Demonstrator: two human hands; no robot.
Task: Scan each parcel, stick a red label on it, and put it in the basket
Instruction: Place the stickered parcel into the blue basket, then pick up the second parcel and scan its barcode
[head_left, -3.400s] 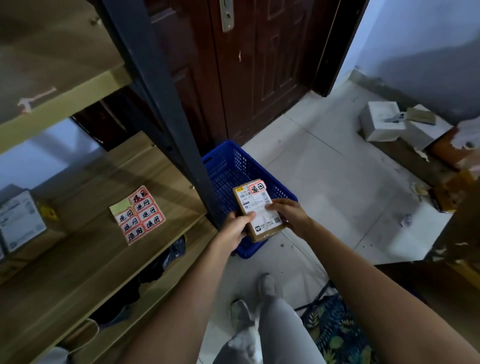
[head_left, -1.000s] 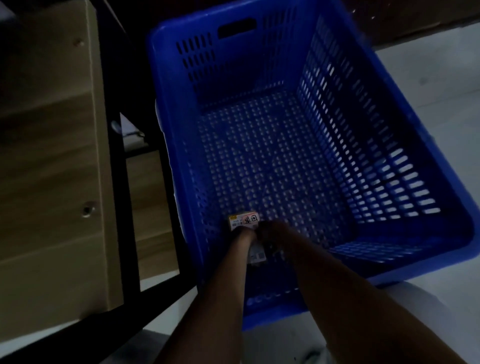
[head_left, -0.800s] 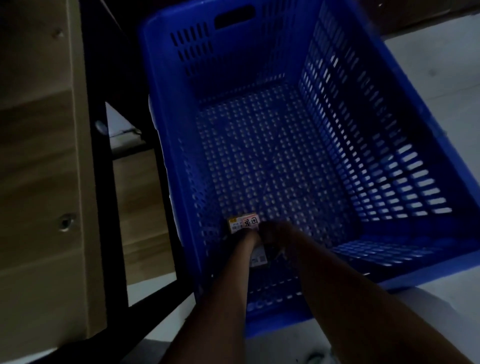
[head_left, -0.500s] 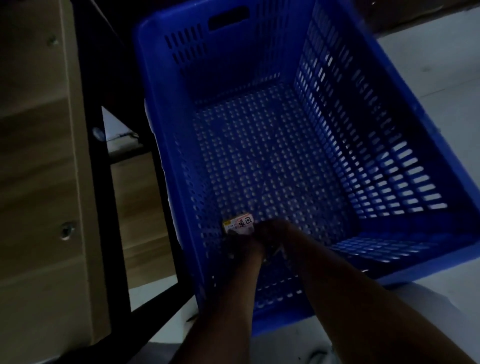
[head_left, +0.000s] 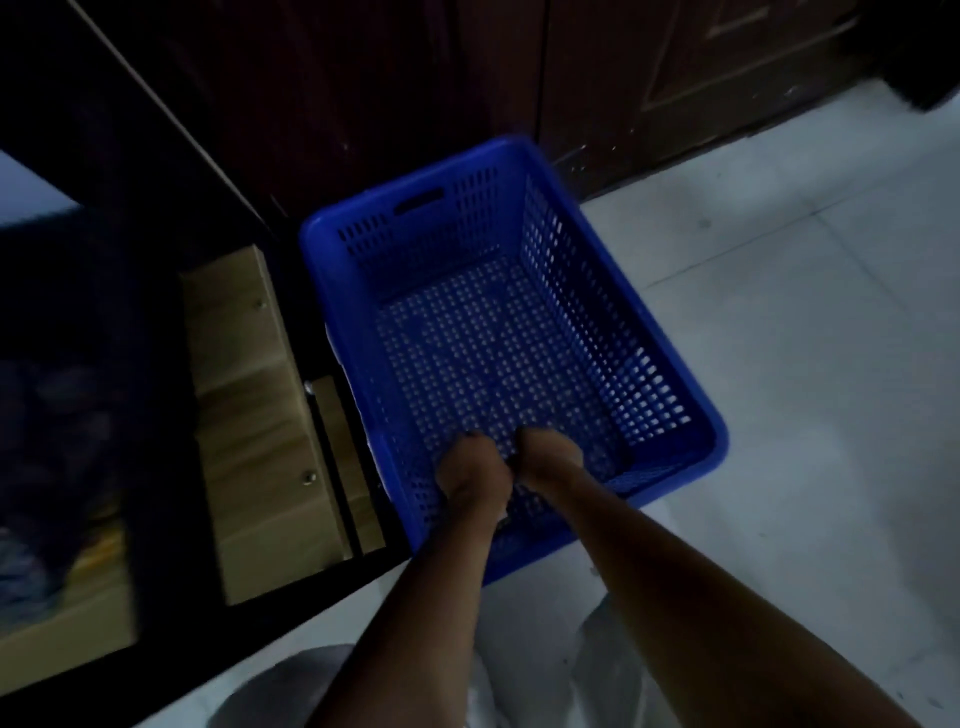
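Floor (head_left: 779, 364) carries our blue basket (head_left: 691, 415) beside dark shelving (head_left: 249, 415); we lower both hands, left (head_left: 470, 475) and right (head_left: 548, 457), inside its near end. Parcel hidden beneath them; finger grip unclear.

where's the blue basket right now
In the head view the blue basket sits on the pale tiled floor at centre frame, beside the dark shelf post on its left, with both hands reaching into its near end.
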